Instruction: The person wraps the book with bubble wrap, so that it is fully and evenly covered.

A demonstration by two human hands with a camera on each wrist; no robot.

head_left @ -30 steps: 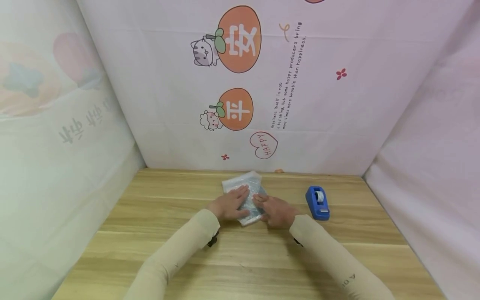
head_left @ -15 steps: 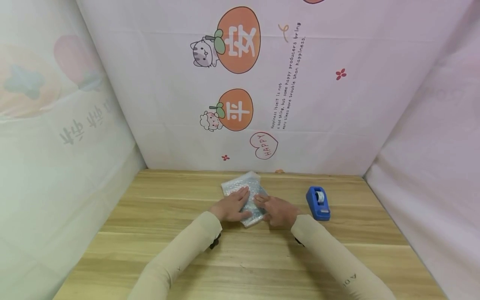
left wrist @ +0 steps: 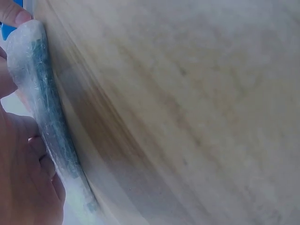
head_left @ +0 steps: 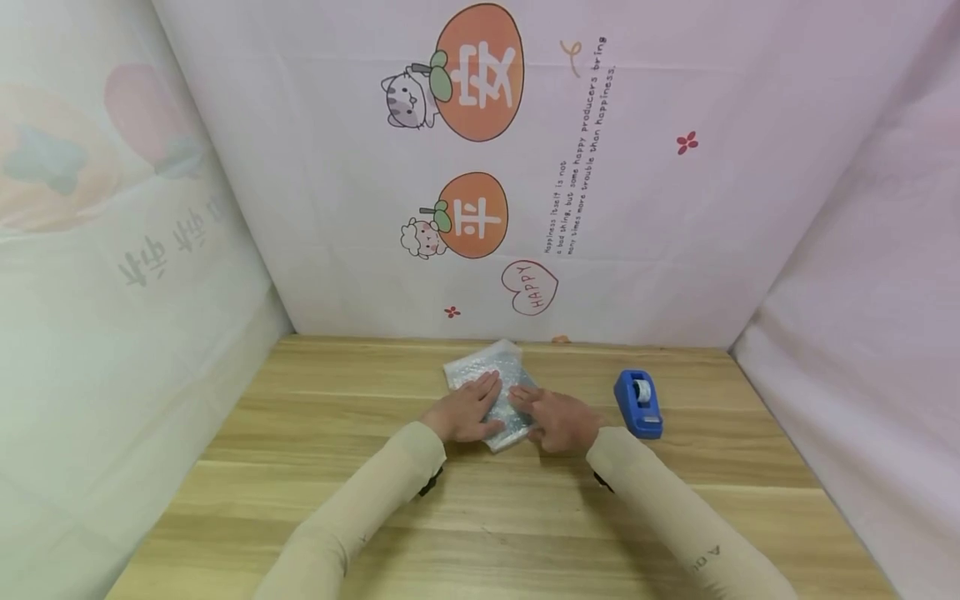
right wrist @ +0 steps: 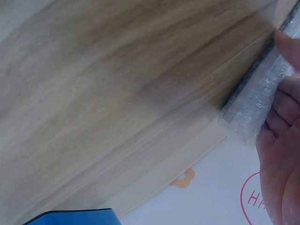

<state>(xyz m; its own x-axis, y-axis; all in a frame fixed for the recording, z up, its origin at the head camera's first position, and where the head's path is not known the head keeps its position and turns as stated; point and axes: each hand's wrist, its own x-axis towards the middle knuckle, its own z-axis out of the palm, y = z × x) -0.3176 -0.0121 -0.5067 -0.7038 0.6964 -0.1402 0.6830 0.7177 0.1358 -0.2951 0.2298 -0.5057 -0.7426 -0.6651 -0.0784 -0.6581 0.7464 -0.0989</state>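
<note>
A flat dark item wrapped in clear bubble wrap [head_left: 504, 364] lies on the table near its back edge. My left hand [head_left: 465, 412] rests on the left part of the package with fingers extended across the top. On its right side, my right hand [head_left: 558, 418] presses the wrap with its fingers, the thumb down at the near edge. The left wrist view shows the long side of the wrapped package [left wrist: 51, 103], dark beneath the plastic. In the right wrist view, a loose end of bubble wrap [right wrist: 248, 117] sticks out beyond the fingers.
A blue tape dispenser [head_left: 638, 405] with a roll of clear tape stands right of the right hand. Printed white cloth [head_left: 360, 283] hangs behind the wooden table [head_left: 337, 383] and along both sides.
Both hands have shifted very slightly to the right along with the package and keep pressing on it. The tape dispenser stays in place; the head view has tilted a little.
</note>
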